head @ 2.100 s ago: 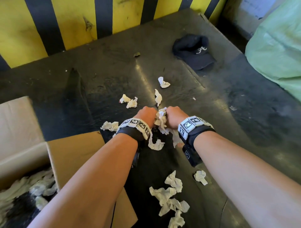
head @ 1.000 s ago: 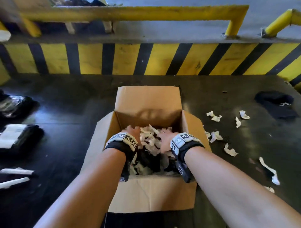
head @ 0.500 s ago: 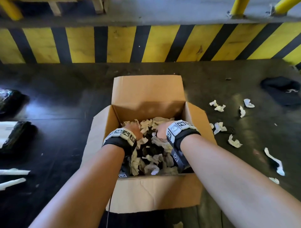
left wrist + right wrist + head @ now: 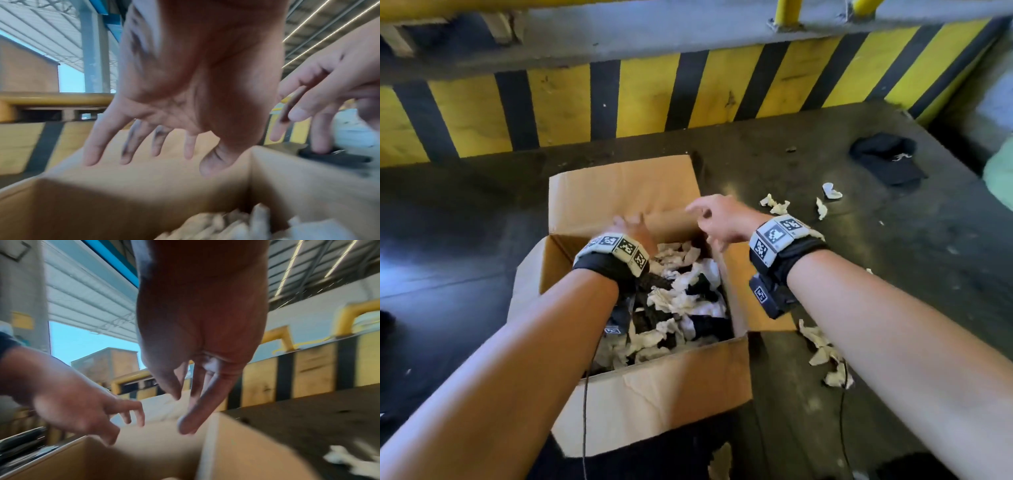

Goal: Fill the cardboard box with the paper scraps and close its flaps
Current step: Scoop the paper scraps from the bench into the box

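Head view: daylight is moderate and uneven. A glare patch lies on the dark floor (image 4: pixel 739 192) beyond the cardboard box (image 4: pixel 654 394), and a paler sheen sits at the left edge of the frame. The box interior is shadowed. The striped barrier (image 4: pixel 619 102) bows with wide-angle distortion. The right hand (image 4: pixel 722 219) shows motion blur. Wrist views: bright sky in the upper left backlights the palms, which appear dark. The left hand (image 4: pixel 174 113) and the box walls are soft with blur; edges smear heavily.

Head overhead, wrists close; shared box (image 4: pixel 661 394)
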`<state>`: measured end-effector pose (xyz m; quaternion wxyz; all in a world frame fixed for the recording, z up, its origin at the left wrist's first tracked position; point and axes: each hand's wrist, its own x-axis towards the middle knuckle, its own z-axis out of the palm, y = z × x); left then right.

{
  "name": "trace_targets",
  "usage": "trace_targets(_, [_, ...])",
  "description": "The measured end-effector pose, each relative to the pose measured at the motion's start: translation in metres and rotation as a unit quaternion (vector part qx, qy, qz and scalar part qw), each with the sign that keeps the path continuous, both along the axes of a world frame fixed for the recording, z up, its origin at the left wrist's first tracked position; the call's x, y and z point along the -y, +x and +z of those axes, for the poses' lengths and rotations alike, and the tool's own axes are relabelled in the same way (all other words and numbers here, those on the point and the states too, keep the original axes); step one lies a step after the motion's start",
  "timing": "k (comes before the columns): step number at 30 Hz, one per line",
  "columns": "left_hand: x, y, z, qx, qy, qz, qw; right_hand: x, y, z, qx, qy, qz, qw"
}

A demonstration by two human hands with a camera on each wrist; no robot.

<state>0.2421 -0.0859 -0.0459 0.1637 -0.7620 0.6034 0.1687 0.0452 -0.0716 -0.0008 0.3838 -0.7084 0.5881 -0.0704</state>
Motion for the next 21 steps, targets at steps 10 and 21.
trace_targets(10, [-0.068, -0.292, -0.01, -0.232, -0.05, -0.286, 0.928, -0.079, -0.298, -0.085, -0.288, 0.1, -0.124, 0.944])
trace_targets(21, [-0.136, -0.347, -0.177, -0.068, 0.172, -0.422, 0.888, -0.114, -0.378, -0.197, -0.273, 0.146, -0.061, 0.949])
